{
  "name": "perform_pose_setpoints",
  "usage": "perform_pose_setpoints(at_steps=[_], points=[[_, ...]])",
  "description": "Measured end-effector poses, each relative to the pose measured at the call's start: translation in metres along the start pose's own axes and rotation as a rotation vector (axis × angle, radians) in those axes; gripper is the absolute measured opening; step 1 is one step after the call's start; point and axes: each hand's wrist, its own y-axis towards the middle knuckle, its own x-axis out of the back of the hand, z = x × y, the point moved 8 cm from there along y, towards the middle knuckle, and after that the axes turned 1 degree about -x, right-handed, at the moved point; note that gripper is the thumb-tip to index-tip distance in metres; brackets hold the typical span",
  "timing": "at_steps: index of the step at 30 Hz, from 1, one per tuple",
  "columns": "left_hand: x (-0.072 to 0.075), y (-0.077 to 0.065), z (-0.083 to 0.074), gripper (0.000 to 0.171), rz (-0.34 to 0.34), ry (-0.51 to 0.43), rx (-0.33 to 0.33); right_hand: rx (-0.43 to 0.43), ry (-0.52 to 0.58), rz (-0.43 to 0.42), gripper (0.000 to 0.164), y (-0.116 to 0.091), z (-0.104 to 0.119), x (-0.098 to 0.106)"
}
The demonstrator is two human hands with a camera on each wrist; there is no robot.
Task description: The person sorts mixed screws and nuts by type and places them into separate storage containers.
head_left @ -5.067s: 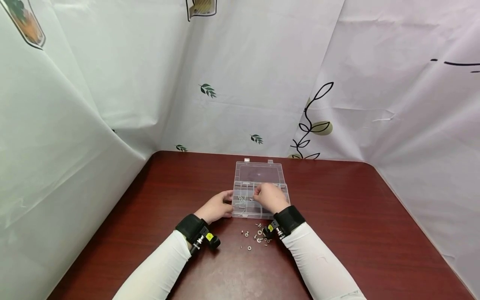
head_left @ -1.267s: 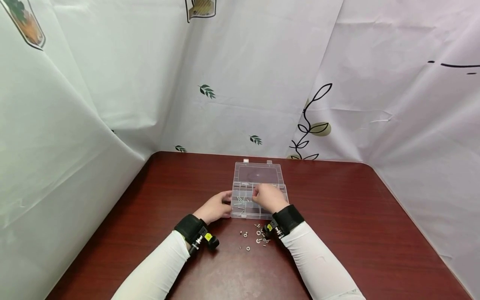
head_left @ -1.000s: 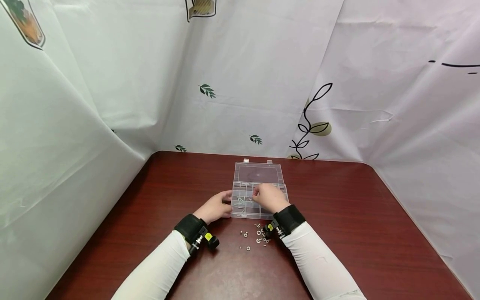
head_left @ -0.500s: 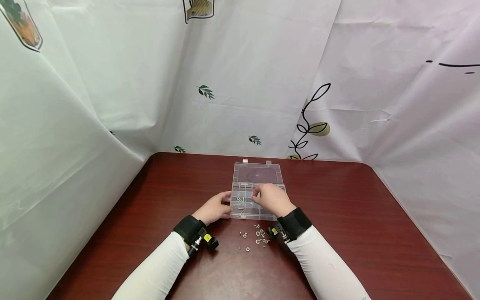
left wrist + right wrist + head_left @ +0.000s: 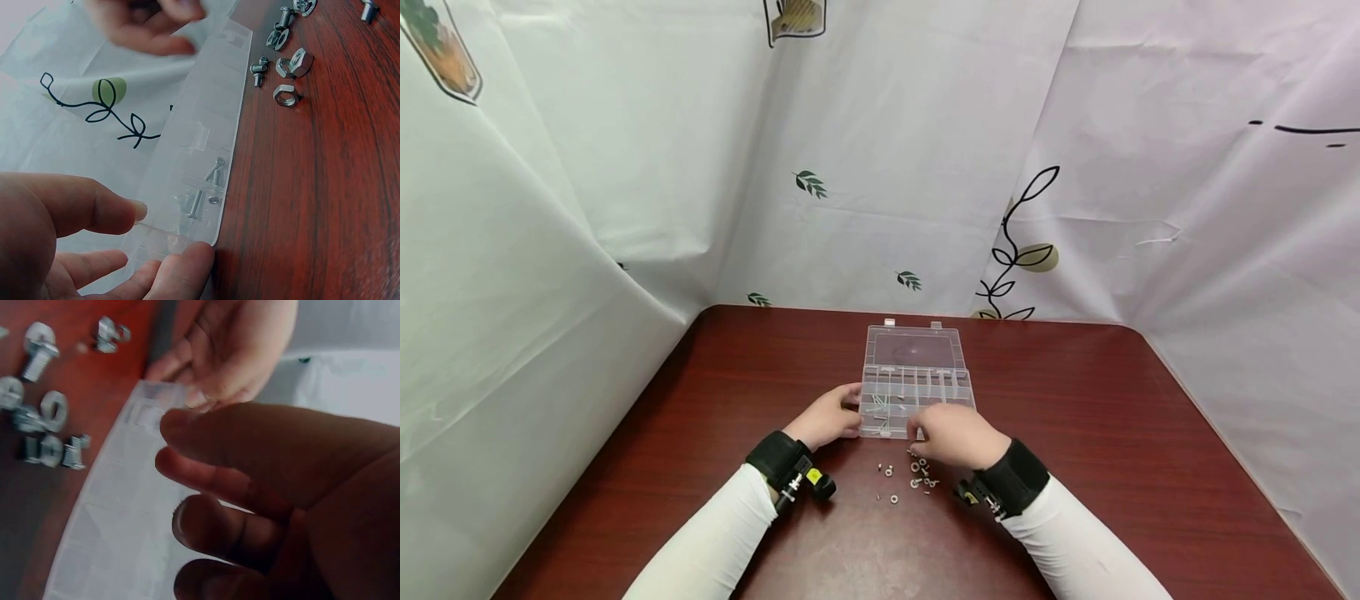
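A clear plastic compartment box (image 5: pixel 955 385) stands with its lid (image 5: pixel 913 348) laid back. At its left end my left hand (image 5: pixel 827 417) holds the side, thumb and fingers around the corner in the left wrist view. Several screws (image 5: pixel 199 201) lie inside the left compartments. My right hand (image 5: pixel 958 435) hovers by the box's front edge, close over loose hardware; in the right wrist view its fingers (image 5: pixel 206 522) are loosely bent, with nothing seen between them. On the table in front of the box are nuts (image 5: pixel 287 95), washers (image 5: pixel 55 411) and short screws (image 5: pixel 39 362).
The dark red wooden table (image 5: pixel 760 358) carries the box near its back middle. White printed cloth (image 5: pixel 880 167) hangs behind and on both sides. Each wrist wears a black strap, such as the left one (image 5: pixel 778 458), with a small camera.
My right hand has come out of the box's middle compartments, moving toward me to the front edge near the loose hardware. My left hand has stayed at the box's left side.
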Motion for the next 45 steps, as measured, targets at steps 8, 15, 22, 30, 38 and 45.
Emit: perform_pose_setpoints(at_steps=[8,15,22,30,38,45], points=[[-0.001,-0.001,-0.005,0.067,0.012,-0.002,-0.002,0.082,-0.01,0.059,0.022,-0.019,0.005,-0.019],[-0.001,0.0,-0.002,0.068,0.006,-0.001,0.003,0.125,-0.007,0.071,0.024,-0.02,0.011,-0.028],[0.0,0.001,-0.003,0.067,0.001,0.004,-0.006,0.141,-0.013,0.065,0.026,-0.02,0.012,-0.03],[0.0,-0.002,-0.004,0.067,-0.001,0.002,0.007,0.157,-0.028,0.059,0.026,-0.019,0.013,-0.031],[-0.002,-0.004,-0.006,0.067,0.033,-0.003,-0.013,0.145,-0.041,0.008,0.024,-0.018,0.008,-0.023],[-0.001,-0.001,-0.001,0.068,0.022,-0.005,-0.009,0.091,0.048,0.005,0.018,-0.012,0.0,-0.01]])
